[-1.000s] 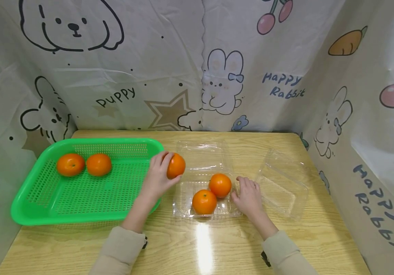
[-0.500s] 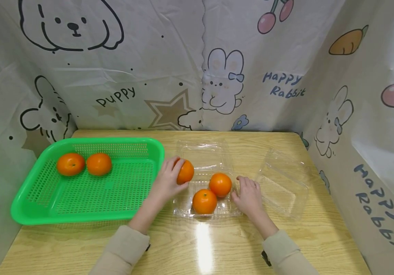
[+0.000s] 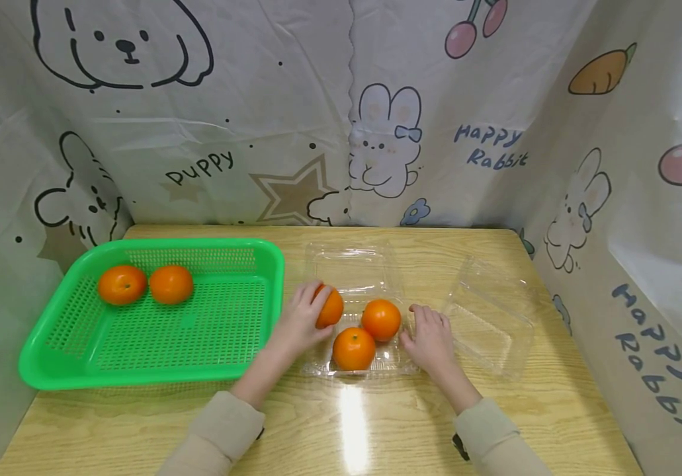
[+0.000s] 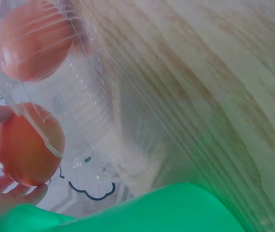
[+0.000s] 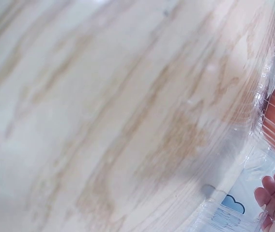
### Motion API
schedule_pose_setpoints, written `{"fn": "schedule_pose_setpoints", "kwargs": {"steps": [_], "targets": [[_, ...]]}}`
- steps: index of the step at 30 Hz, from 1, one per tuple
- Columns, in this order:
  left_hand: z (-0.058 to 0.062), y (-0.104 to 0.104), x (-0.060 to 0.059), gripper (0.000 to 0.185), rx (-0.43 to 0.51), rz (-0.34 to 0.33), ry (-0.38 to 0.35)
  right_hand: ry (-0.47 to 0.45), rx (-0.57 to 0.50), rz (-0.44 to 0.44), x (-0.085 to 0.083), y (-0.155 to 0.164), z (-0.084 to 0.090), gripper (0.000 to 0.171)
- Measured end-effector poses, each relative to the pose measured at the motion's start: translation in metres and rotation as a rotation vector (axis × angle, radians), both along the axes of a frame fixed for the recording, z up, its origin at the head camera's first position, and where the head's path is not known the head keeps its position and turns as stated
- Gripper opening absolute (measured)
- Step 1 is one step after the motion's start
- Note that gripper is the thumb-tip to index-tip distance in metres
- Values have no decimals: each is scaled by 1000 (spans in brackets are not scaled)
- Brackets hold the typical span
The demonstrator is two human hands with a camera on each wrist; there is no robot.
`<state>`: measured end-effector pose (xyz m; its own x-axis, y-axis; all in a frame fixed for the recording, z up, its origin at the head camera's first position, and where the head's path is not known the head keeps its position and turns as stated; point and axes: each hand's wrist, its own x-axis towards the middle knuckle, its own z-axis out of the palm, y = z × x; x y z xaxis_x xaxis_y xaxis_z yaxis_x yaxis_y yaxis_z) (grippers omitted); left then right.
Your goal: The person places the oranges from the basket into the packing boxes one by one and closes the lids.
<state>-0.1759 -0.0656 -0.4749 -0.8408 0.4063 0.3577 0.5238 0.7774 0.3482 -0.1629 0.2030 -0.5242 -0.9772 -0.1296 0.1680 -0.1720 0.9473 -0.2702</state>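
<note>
My left hand grips an orange over the left part of a clear plastic clamshell box. Two more oranges lie inside that box, one towards the front and another behind it to the right. In the left wrist view, thumb and fingers curl round the held orange, close to the box's rim. At the box's right side is my right hand, holding no fruit, its fingers loosely bent. Whether it touches the box wall is hard to tell.
A green plastic basket stands on the left, with two oranges at its back left. The box's open lid lies towards the back. Another clear plastic box is on the right. Printed cloth walls enclose the wooden table.
My left hand has carried the orange right and slightly forward-down, from the basket's right rim to over the clear box. The right hand has stayed in place.
</note>
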Motion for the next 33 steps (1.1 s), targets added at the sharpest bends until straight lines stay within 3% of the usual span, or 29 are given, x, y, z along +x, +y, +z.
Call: {"fn": "schedule_pose_setpoints", "kwargs": {"steps": [11, 33], "targets": [[-11, 4, 0, 63, -37, -23, 4, 8, 0, 2, 1, -1, 1, 47], [-21, 9, 3, 68, -122, -72, -47, 2, 0, 0, 2, -2, 3, 48]]}}
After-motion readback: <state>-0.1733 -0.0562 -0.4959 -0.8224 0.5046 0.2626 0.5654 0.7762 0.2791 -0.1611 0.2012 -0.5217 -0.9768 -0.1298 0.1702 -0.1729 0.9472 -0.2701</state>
